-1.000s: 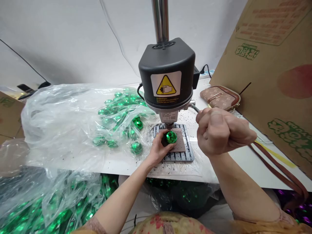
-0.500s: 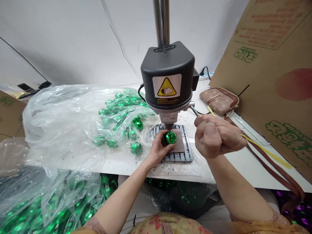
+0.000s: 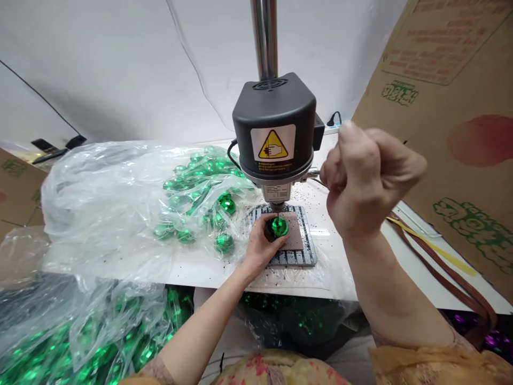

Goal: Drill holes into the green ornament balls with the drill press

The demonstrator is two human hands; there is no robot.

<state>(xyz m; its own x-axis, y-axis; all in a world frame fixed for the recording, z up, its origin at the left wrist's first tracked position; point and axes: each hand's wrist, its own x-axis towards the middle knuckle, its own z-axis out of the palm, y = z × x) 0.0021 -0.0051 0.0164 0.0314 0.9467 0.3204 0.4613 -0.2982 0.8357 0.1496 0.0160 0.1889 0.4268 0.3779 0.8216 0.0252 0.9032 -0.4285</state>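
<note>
A small bench drill press [image 3: 274, 133] with a black motor housing and a yellow warning label stands on a white table [image 3: 188, 270]. My left hand [image 3: 260, 247] pinches a faceted green bead [image 3: 278, 226] on a pinkish pad [image 3: 294, 230] over the slotted base plate [image 3: 298, 258], right under the drill chuck. My right hand [image 3: 366, 179] is raised to the right of the drill head, closed in a fist round the metal feed lever [image 3: 313, 172], whose grip is hidden inside the fingers.
A clear plastic bag [image 3: 120, 198] with several green beads lies left of the drill. More bagged green beads [image 3: 76, 342] sit below the table edge. A cardboard box [image 3: 452, 117] leans at the right, with a brown strap [image 3: 441, 267] beneath it. Dark drilling debris speckles the table.
My right hand has risen with the lever from low beside the base plate to level with the drill head. The left hand and bead stay in place; the purse is now hidden behind my fist.
</note>
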